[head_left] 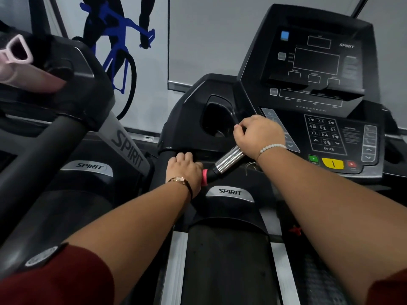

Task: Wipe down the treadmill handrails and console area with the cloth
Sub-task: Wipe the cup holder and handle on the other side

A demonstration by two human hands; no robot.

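Observation:
The black treadmill console [317,69] with its keypad [324,134] stands at the upper right. A chrome grip bar [229,159] slants from below the console down to the left. My right hand [259,135] is closed around the bar's upper end. My left hand [185,170] presses on the left handrail [167,154] at the bar's lower end. Its fingers are curled over a pink cloth [204,177], of which only a narrow strip shows beside the palm.
A deep cup holder [218,119] lies just left of my right hand. The walking belt [226,260] runs below. A second treadmill [66,133] on the left carries a pink bottle [28,78] and pink sunglasses [17,51]. A wall with a cyclist picture is behind.

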